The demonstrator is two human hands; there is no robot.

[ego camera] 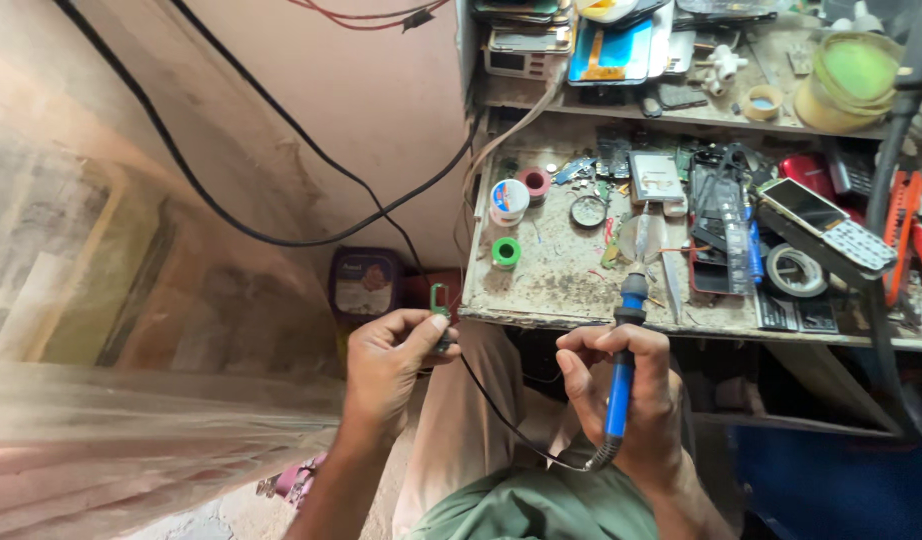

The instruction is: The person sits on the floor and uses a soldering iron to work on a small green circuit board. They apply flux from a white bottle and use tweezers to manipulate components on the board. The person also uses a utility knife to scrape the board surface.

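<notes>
At the bench edge, head view, we see:
Right hand (621, 400): our fingers are clenched round the blue iron (621, 385), tip at 12 o'clock, over the bench (551, 270).
Left hand (391, 360): we pinch a small green clip (440, 300) at the bench's corner, at 9 o'clock from the iron.
Cord (511, 430): black, it runs from the iron's base towards our left hand.
Phone (826, 225): at 2 o'clock from the iron, well apart.
Green reel (506, 252): at 1 o'clock from our left hand.
</notes>
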